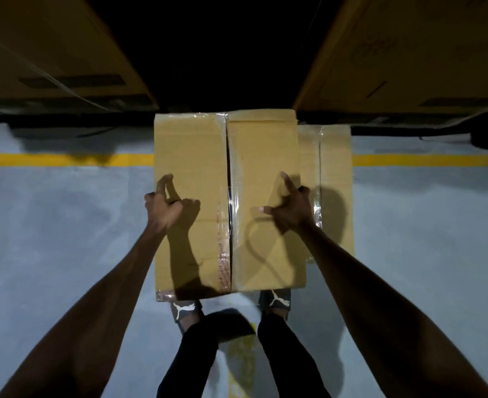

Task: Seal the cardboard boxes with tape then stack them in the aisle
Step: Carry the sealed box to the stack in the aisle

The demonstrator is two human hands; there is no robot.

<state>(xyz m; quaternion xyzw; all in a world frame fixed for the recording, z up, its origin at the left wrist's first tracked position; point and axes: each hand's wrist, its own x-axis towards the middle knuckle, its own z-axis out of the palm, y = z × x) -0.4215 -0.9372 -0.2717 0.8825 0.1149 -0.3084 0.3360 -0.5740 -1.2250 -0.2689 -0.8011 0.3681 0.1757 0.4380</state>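
Your box [197,179]: brown cardboard, directly in front of you, top face up, its near edge over your shoes [276,298]. Clear tape [228,225] runs along the centre seam between the two flaps; the seam shows a dark gap along its far half.

Second box [334,182]: same cardboard, lower and just to the right, partly hidden behind the first, with tape down its own seam. It stands on the floor [64,211].

Your left hand [166,203]: over the left edge of the box top, fingers [165,183] loosely curled, wrapped round nothing. Whether it touches the cardboard you cannot tell.

Your right hand [290,209]: over the right flap near its right edge, thumb and one finger stretched out, the rest bent, nothing held. Contact with the box cannot be told.

Floor: grey, with a yellow line [64,159] crossing behind both boxes.

Large cartons [50,53]: stacked at far left and far right, a dark gap between them.
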